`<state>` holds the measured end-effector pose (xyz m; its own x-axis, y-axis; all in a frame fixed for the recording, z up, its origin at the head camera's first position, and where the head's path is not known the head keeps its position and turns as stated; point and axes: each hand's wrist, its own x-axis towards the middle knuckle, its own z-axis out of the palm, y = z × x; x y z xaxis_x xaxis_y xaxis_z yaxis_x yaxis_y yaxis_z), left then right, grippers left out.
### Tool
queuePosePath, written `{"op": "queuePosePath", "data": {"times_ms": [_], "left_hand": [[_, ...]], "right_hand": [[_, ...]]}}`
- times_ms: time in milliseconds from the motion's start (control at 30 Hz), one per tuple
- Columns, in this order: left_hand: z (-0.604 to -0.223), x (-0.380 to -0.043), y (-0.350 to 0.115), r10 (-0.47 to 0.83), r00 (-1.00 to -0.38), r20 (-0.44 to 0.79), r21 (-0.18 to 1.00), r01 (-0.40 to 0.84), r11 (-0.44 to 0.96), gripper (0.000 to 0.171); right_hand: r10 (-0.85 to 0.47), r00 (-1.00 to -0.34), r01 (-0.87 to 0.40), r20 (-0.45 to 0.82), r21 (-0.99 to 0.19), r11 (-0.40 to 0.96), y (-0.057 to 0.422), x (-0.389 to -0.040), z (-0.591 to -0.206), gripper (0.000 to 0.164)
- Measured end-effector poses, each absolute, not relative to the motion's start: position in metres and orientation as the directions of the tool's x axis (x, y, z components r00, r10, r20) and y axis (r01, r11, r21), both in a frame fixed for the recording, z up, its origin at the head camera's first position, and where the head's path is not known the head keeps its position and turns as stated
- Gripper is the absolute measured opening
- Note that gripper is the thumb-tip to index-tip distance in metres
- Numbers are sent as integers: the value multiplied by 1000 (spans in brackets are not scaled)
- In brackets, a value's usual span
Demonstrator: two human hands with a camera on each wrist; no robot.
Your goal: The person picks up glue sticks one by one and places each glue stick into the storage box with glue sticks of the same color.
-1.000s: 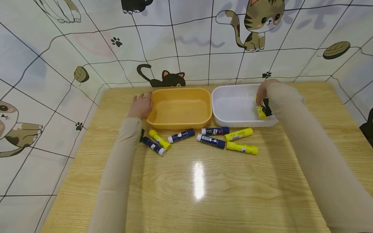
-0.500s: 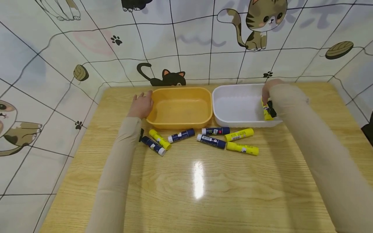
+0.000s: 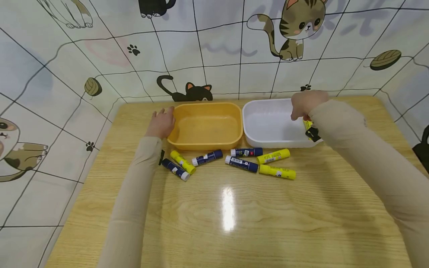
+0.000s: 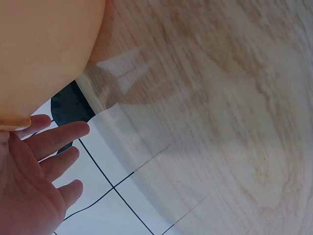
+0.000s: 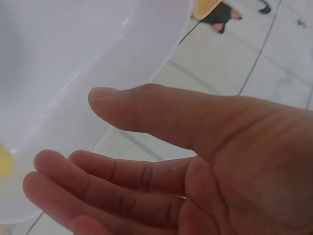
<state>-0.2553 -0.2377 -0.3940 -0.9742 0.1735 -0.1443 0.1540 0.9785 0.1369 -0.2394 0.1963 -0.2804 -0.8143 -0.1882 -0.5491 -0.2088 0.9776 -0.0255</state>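
My left hand (image 3: 162, 123) touches the left rim of the yellow tray (image 3: 205, 144), its fingers loosely extended past the edge in the left wrist view. My right hand (image 3: 306, 104) hovers over the right end of the white tray (image 3: 279, 144). Thumb and fingers stand apart with nothing between them in the right wrist view. Below that hand, a yellow glue stick (image 3: 307, 124) lies in the white tray, partly hidden by the sleeve and a black wrist piece; its end (image 5: 4, 163) shows at the left edge of the right wrist view.
Several glue sticks lie on the wooden table before the trays: navy ones with white ends (image 3: 241, 163) and yellow ones (image 3: 277, 172). Both trays stand side by side near the back edge. Behind them rises a wall covering (image 3: 221, 48) printed with cats.
My right hand has let go of the yellow glue stick at the right end of the white tray and lifted slightly from it. The left hand has stayed in place.
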Motion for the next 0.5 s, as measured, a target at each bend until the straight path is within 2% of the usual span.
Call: {"op": "queuePosePath", "data": {"times_ms": [233,500], "left_hand": [[-394,-255,-239,172,-975,-144,146,151,978,49],[-392,-253,-237,171,-974,-148,140,151,979,50]], "right_hand": [[-315,-875,-325,-368,-34,945,155,-207,-273,20],[-408,-861,-388,-304,-127,913,100,-170,-275,20]]}}
